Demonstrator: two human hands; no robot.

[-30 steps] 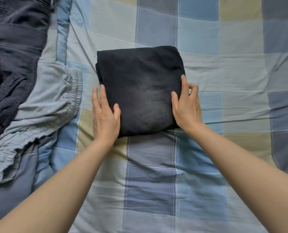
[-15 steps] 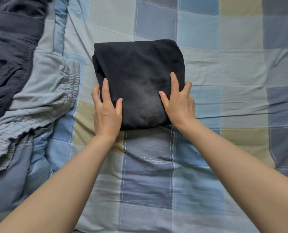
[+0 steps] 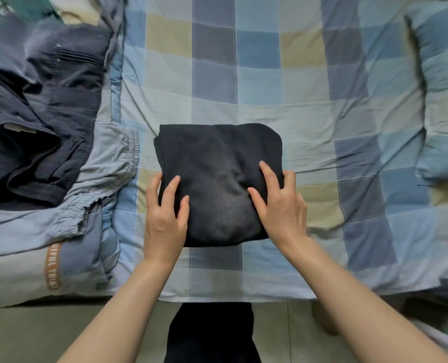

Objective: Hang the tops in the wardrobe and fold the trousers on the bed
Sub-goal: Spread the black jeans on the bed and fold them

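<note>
Both hands (image 3: pixel 165 221) (image 3: pixel 280 208) on folded black trousers (image 3: pixel 217 163), checked bed (image 3: pixel 270 87).

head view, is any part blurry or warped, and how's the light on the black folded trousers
Head view: the dark clothes pile at upper left is smeared with motion blur; the bed bows toward the edges from the wide-angle lens; light is soft and even, leaving a pale sheen on the black folded trousers between the hands.

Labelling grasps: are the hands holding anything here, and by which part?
Both hold the folded black trousers: left hand grips its near-left edge, right hand its near-right edge, fingers curled on top.
</note>
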